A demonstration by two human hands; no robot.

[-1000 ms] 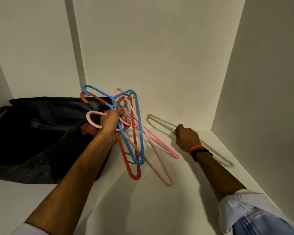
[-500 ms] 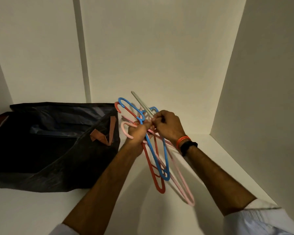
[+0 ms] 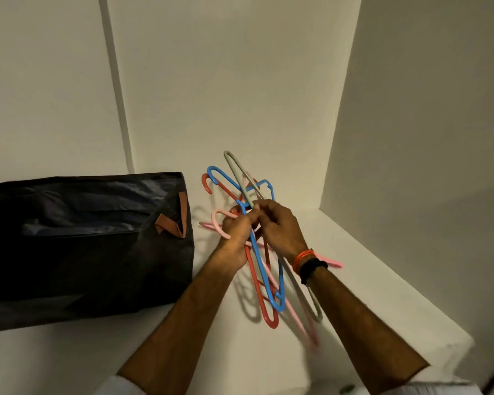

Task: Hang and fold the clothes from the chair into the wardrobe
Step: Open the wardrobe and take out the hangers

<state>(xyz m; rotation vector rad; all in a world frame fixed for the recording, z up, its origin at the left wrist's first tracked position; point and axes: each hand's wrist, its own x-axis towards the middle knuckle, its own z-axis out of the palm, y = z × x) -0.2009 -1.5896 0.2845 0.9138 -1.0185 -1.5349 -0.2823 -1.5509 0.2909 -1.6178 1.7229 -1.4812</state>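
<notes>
A white wardrobe shelf [image 3: 368, 286] carries a dark fabric bag [image 3: 83, 246] with brown tabs on its left part, set against the back wall, its base lying directly on the board.

Dim warm light; soft shadows; wide-angle bending, blur at lower-right edge.

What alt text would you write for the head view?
Two hands, left hand and right hand, hold a bunch of coloured hangers above a white shelf. A dark bag sits left of them.
</notes>
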